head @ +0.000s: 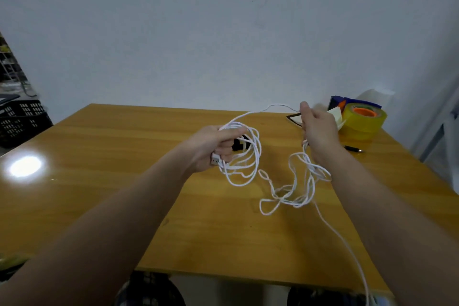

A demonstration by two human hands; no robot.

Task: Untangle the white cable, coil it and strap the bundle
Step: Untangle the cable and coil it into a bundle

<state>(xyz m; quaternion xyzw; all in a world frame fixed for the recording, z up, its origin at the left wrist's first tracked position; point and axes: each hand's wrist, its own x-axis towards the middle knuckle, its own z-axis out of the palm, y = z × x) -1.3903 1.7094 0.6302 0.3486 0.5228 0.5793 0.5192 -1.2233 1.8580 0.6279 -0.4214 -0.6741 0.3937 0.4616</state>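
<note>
We are holding the white cable [257, 156] above the middle of the table [124, 181], most of it in the air. Our left hand [213, 146] is gathering several loose loops, its grip closing round the strands with the fingers curled. The cable's white plug [215, 160] is sticking out beneath that fist. From the top of the loops one strand is running across to our right hand [319, 129], whose grip is closing on it above the table's far right part. Under the right hand the remaining cable is hanging in a loose tangle, its lower loops lying on the table. One strand is trailing off over the table's near edge. A small black object [239, 144] is lying on the table just behind the loops, partly hidden, and we cannot tell what it is. At the table's far right corner a yellowish tape roll [367, 124] with an orange core is sitting, a dark pen [354, 149] lying just beside it. A black crate [22, 119] is standing off the table's left side.
</note>
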